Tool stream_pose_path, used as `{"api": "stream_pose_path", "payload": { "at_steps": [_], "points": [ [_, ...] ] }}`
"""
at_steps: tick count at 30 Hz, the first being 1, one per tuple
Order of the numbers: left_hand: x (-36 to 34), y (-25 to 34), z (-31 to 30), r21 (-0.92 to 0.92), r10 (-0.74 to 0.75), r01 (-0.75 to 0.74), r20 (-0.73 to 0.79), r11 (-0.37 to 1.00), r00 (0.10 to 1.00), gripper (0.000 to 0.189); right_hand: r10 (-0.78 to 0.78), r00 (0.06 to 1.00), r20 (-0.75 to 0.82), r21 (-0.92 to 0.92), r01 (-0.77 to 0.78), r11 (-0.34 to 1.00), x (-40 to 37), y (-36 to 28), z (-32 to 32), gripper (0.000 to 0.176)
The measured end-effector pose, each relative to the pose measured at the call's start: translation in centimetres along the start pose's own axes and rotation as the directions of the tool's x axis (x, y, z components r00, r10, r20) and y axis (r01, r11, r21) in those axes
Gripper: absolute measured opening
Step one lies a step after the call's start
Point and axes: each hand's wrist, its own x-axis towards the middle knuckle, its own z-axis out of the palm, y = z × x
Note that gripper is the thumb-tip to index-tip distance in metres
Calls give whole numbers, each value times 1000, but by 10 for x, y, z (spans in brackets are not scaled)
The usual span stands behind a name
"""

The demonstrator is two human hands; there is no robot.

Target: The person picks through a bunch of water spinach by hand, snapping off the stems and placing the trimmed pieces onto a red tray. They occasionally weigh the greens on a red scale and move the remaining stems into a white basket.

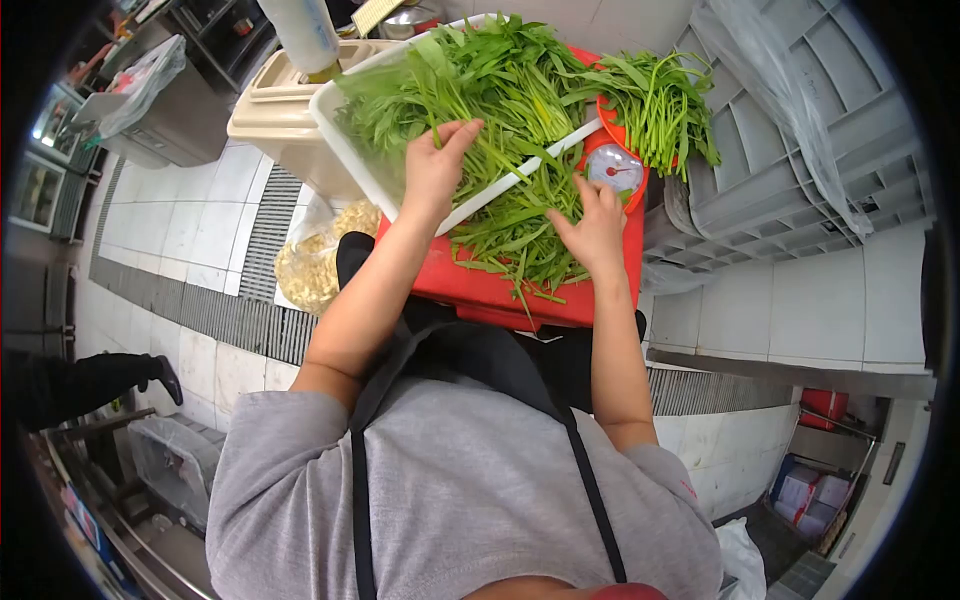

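A white tub [452, 214] heaped with leafy green stems [500, 85] stands on a red surface [440, 275]. Over the tub's near left part is my left hand [440, 165], thumb and fingers pinched together on green stems. My right hand [592, 222] has its fingers apart above a pile of loose greens [530, 235] at the tub's near side; it holds nothing. Just beyond its fingertips is the round dial [614, 168] of an orange-red scale [638, 190]. A bunch of greens [660, 110] with pale stems lies on top of the scale.
A beige lidded bin [290, 120] stands left of the tub, with a clear bag of pale yellow pieces [310, 262] below it. Grey plastic crates [800, 130] are stacked at the right. Another person's leg [110, 380] shows at the far left.
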Motion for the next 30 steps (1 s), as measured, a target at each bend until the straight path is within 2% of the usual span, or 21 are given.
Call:
{"api": "stream_pose_path", "payload": {
  "at_steps": [1,3,5,7,8,10,11,13,15,16,17,19,20,22,23,25,26,27,28,29,30],
  "points": [
    [-2,0,0,3,-1,1,1,1000,1000,20,3,1000,0,1,-3,1000,13,-7,-9,37],
    [-9,-4,4,67,16,-15,-4,998,1000,19,147,938,314,447,-282,849,35,-27,-28,29],
    [-18,1,12,67,61,-61,7,996,998,19,63,965,256,460,-179,870,41,-47,-26,21],
    [-23,2,13,82,89,-92,45,992,995,18,-125,945,301,309,27,951,40,-54,-15,18],
    [-25,5,11,83,87,-91,45,992,995,18,-115,968,222,443,4,897,39,-55,-11,16],
    [-25,11,1,-325,-146,133,-14,936,989,17,-39,991,131,567,-43,823,34,-64,-19,15],
    [-16,8,-14,-324,-152,137,-22,936,988,17,55,997,54,682,-77,727,29,-70,-25,14],
    [10,2,-54,-482,-67,-60,-242,874,968,14,133,986,99,660,-165,733,17,-55,-29,13],
    [14,26,-68,-628,-96,-109,-284,771,954,9,142,964,224,384,-221,896,2,-21,-6,16],
    [12,33,-70,-647,-110,-126,-311,752,944,7,193,903,384,207,-288,935,1,-14,-7,17],
    [12,28,-76,-650,-110,-129,-313,749,943,7,189,904,385,206,-283,937,6,-14,-3,17],
    [12,20,-85,-752,-60,-41,-106,658,993,6,193,942,274,463,-305,832,33,-25,4,15],
    [8,17,-81,-726,-121,1,-113,688,986,7,138,963,232,534,-245,809,46,-33,16,12],
    [1,14,-76,-768,-144,51,-54,638,988,15,12,954,298,537,-178,825,68,-49,50,12],
    [-2,15,-74,-801,-166,108,11,589,986,23,-59,894,444,459,-170,872,75,-57,65,12],
    [-6,23,-66,-767,-111,9,-82,642,990,36,-89,652,753,236,-141,961,81,-77,85,13],
    [-6,28,-64,-707,-142,-39,-195,706,970,38,-106,652,750,246,-126,961,84,-81,92,13],
    [-8,34,-64,-638,-168,-73,-309,767,936,40,-18,621,784,96,-92,991,85,-88,95,13],
    [-12,39,-66,-637,-204,-56,-327,768,923,33,77,593,802,-56,-54,997,86,-94,98,14],
    [-14,39,-75,-637,-200,-67,-338,768,919,33,65,592,803,-47,-45,998,85,-95,101,14],
    [-15,36,-89,-615,-157,-4,-209,789,965,27,87,626,775,-55,-70,996,82,-90,104,15]
  ]
}}
